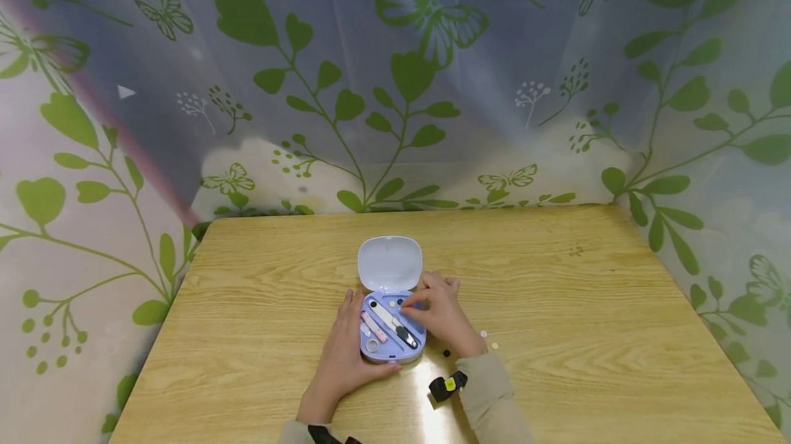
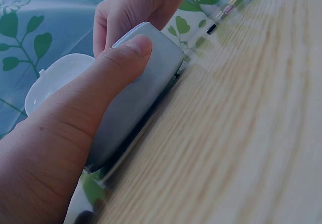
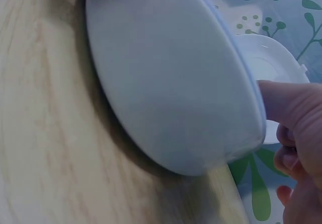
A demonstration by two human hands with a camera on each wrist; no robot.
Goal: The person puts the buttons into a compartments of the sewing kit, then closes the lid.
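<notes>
An opened sewing box [image 1: 393, 355] sits on the table, its white lid [image 1: 390, 264] tipped back. In its lilac compartments lie white-and-black thread snips [image 1: 393, 324], a pink-and-white strip [image 1: 373, 327], a silver ring-shaped piece [image 1: 371, 345] and small buttons [image 1: 392, 304]. My left hand [image 1: 343, 355] grips the box, fingers along its left side and thumb at the front wall. My right hand [image 1: 441, 310] reaches into the upper right compartment, thumb and forefinger brought together beside the buttons. Whether a button is between those fingertips is too small to tell; the box wall hides them in the right wrist view.
A black button [image 1: 447, 353], a white button [image 1: 484, 333] and a yellowish button [image 1: 495, 346] lie on the wooden table [image 1: 587, 375], near my right wrist. A leaf-patterned curtain [image 1: 395, 121] hangs behind the table and along both sides.
</notes>
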